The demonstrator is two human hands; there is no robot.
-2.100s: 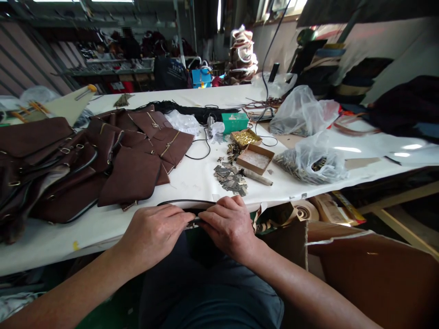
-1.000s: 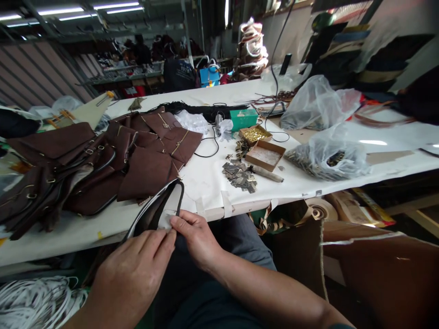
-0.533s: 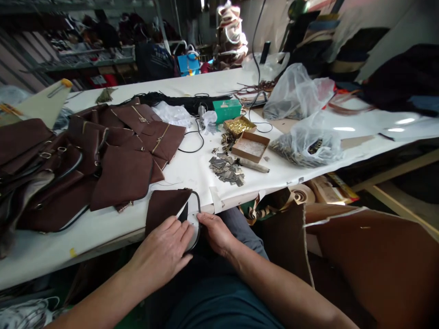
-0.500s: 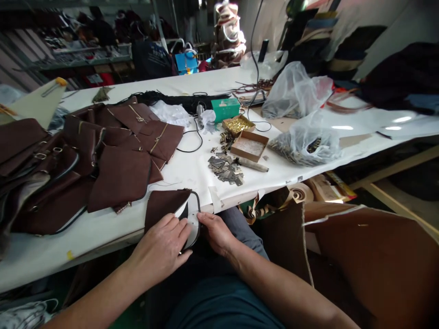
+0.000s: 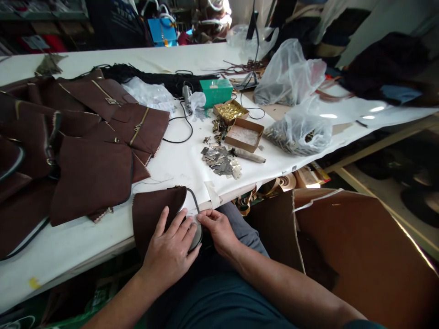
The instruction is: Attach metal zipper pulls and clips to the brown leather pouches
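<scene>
Pressing leather panel [image 5: 152, 212] | left hand [image 5: 169, 250] flat | long axis near-to-far

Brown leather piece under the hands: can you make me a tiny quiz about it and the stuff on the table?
1. True or false: the left hand lies flat on the brown leather piece.
2. What colour is the small box next to the tray of gold bits? A red, B green, C yellow.
3. Fill in: the grey metal plates lie on the white ___.
Key: 1 true; 2 B; 3 table.
</scene>
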